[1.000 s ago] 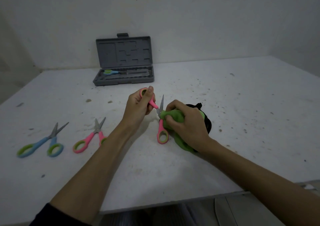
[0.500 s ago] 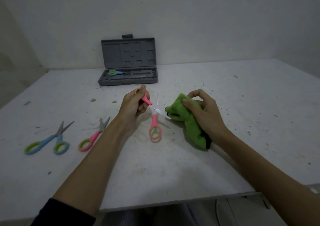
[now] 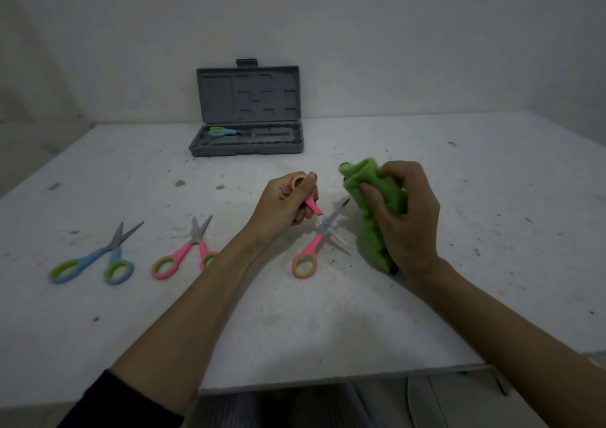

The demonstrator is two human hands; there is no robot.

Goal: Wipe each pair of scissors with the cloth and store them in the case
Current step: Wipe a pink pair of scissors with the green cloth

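Over the middle of the white table [image 3: 328, 329], the left hand [image 3: 282, 209] grips one pink handle loop of an opened pair of pink scissors [image 3: 311, 247], thumb pressed over the loop. Its other loop hangs lower, blades spread toward the right. Beside the blades, not touching them, the right hand [image 3: 406, 217] holds a bunched green cloth [image 3: 370, 184], fingers curled round it; the cloth's lower end hangs down to the tabletop. Left of the arms lie a second pink pair [image 3: 183, 253] and a blue pair with green-lined loops [image 3: 95, 260], both flat, blades slightly apart. At the far edge stands the open grey case [image 3: 249, 109], lid upright against the wall; another blue pair [image 3: 223, 131] lies in its tray.
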